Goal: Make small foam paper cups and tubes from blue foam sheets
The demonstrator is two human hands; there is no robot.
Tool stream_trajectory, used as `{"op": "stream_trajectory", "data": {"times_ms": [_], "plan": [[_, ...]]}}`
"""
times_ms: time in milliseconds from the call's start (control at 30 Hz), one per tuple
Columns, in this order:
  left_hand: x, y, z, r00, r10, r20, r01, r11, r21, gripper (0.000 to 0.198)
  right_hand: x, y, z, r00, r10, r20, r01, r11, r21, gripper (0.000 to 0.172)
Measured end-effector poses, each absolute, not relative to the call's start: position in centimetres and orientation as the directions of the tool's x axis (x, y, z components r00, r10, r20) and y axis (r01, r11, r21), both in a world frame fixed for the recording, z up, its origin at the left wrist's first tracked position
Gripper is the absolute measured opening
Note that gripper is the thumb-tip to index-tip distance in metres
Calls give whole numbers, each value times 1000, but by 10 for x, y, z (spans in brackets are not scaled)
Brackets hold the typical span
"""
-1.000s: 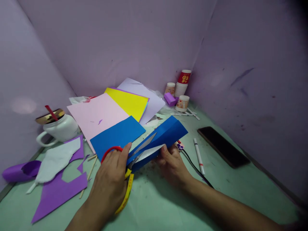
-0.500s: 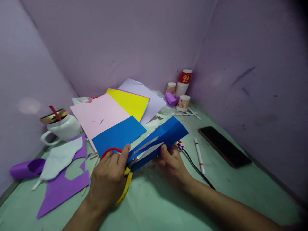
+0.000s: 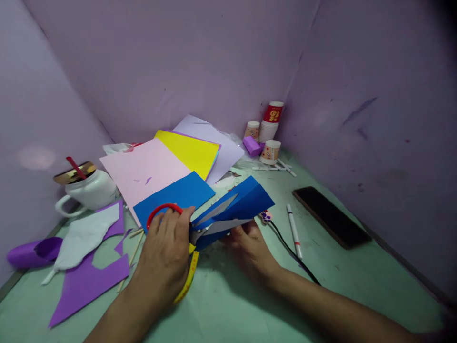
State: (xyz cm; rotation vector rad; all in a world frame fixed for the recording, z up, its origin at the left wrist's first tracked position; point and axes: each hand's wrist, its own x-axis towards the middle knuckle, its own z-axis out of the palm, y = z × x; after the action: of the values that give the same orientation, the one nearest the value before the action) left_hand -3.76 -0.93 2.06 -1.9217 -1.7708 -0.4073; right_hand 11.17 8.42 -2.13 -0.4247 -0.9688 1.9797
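My left hand [image 3: 167,247] is closed round a pair of scissors [image 3: 223,221] with one red and one yellow handle. Their blades are parted and point right, with a folded blue sheet of paper [image 3: 253,195] lying at and between them. The right hand [image 3: 250,250] grips this blue paper from below, thumb near the lower blade; its other fingers are partly hidden. Behind the scissors, another blue sheet [image 3: 185,188] rests over a pink sheet [image 3: 143,164].
A yellow sheet [image 3: 193,152] lies at the back. Left are a white mug [image 3: 91,193], purple paper scraps [image 3: 89,290] and a purple roll [image 3: 32,252]. Right are a white marker [image 3: 293,231], a black cable [image 3: 293,252] and a phone [image 3: 332,216]. Paper cups [image 3: 270,152] stand in the corner.
The scissors have opened wider and tilted, the lower blade showing more. The blue paper and my right hand have shifted slightly down and left.
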Motion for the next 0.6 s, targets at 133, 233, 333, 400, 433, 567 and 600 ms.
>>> {"op": "stream_trajectory", "data": {"times_ms": [133, 233, 333, 400, 433, 567, 600], "plan": [[-33, -4, 18, 101, 856, 507, 988, -29, -149, 48, 112, 84, -25, -567, 821, 63, -540, -313, -782, 64], [-29, -3, 19, 105, 864, 493, 974, 11, -227, 42, 111, 85, -25, -561, 825, 65, -531, -299, -792, 62], [-26, -6, 22, 115, 874, 472, 938, 61, -341, 42, 111, 84, -26, -569, 820, 59, -522, -304, -797, 61], [-24, -8, 23, 106, 885, 454, 915, 92, -392, 43, 111, 83, -26, -559, 827, 47, -523, -308, -795, 61], [-24, -9, 24, 101, 887, 450, 906, 105, -409, 43, 110, 83, -26, -554, 831, 41, -526, -312, -791, 61], [-25, -11, 22, 104, 862, 496, 891, 140, -431, 40, 110, 81, -22, -561, 827, 21, -530, -339, -777, 59], [-27, -12, 22, 117, 851, 512, 899, 128, -419, 39, 111, 82, -20, -569, 821, 29, -527, -337, -780, 58]]}}
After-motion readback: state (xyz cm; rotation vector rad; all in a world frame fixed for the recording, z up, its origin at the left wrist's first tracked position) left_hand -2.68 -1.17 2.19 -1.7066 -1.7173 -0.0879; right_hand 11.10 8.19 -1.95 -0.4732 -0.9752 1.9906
